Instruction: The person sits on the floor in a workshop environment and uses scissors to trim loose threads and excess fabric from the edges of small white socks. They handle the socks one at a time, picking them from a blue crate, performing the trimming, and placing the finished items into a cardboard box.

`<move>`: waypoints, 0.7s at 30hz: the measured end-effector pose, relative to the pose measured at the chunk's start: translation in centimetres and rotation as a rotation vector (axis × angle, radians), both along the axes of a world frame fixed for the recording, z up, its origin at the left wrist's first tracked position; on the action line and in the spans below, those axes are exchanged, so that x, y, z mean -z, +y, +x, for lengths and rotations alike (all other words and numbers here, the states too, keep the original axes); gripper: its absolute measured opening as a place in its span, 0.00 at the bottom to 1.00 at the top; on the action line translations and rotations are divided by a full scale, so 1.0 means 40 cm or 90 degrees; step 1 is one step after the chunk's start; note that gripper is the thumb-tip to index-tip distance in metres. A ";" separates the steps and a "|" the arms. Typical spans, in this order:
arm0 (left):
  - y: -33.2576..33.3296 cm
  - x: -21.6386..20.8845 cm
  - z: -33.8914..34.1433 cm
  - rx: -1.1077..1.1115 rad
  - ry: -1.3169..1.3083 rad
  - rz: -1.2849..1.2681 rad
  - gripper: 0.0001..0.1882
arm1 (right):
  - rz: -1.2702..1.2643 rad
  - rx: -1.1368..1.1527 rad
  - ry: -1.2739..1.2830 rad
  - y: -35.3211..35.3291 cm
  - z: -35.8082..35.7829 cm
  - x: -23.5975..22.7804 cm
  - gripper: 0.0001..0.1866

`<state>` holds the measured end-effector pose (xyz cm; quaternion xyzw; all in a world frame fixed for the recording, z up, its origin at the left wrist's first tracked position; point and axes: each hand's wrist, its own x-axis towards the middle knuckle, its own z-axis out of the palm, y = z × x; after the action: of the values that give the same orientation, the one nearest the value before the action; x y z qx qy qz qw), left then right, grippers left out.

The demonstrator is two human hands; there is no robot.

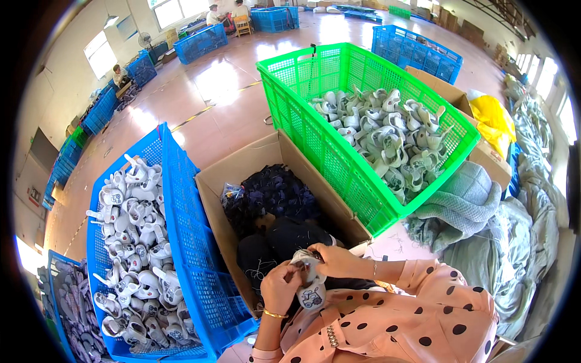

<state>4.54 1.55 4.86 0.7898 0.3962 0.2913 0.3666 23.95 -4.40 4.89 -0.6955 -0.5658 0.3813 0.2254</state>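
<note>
A small white child's shoe [311, 295] with a dark printed picture on its front is held over my lap. My left hand [282, 287] pinches the shoe's opening from the left, fingertips pressed together. On the other side my right hand [340, 262] grips its upper edge, the fingers closed. Whether a smaller part sits between the fingertips I cannot make out. Just beyond my hands stands an open cardboard box [273, 145] with a heap of small dark pieces [275, 190] inside. My dark-clad legs reach into the box's near end, with loose threads lying on them.
At left, a blue crate [171, 199] holds many similar white shoes; a green crate [339, 163] at right holds more. Grey cloth [463, 196] and a yellow bag [491, 121] lie at far right. Purplish pieces [78, 308] fill another crate. People sit far off by blue crates.
</note>
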 end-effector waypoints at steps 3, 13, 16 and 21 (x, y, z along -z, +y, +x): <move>0.065 -0.006 -0.043 -0.069 -0.166 -0.218 0.04 | 0.066 0.000 0.012 0.040 0.023 0.002 0.30; 0.202 -0.198 -0.155 -0.440 0.228 0.592 0.29 | 0.304 0.035 -0.007 0.168 0.088 -0.026 0.22; 0.178 -0.217 -0.163 -0.356 0.198 0.618 0.21 | 0.284 0.050 -0.017 0.181 0.081 -0.051 0.25; 0.108 -0.216 -0.113 -0.171 0.067 0.546 0.10 | 0.307 0.021 -0.059 0.195 0.045 -0.067 0.26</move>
<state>0.03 5.87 13.52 0.8256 0.3568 0.4335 -0.0559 25.74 3.39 7.55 -0.6475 -0.6386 0.1996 0.3648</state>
